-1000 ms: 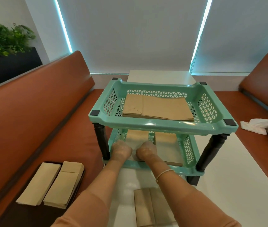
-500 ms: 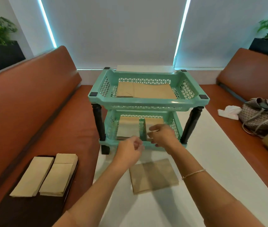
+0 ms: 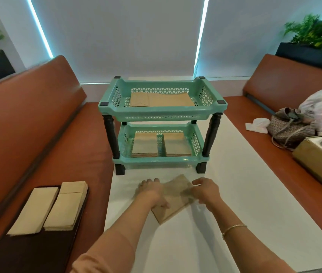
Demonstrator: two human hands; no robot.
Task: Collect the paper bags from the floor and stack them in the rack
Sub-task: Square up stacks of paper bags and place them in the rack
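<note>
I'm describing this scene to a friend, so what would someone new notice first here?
First, the mint rack standing mid-table, with paper bags in both tiers: one pile up top, two stacks side by side below. Next, in front of it, the left hand and right hand hold a bag at the table. More bags lie on the left bench.

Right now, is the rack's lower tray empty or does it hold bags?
Holds bags: the lower tray has two flat brown stacks side by side.
</note>
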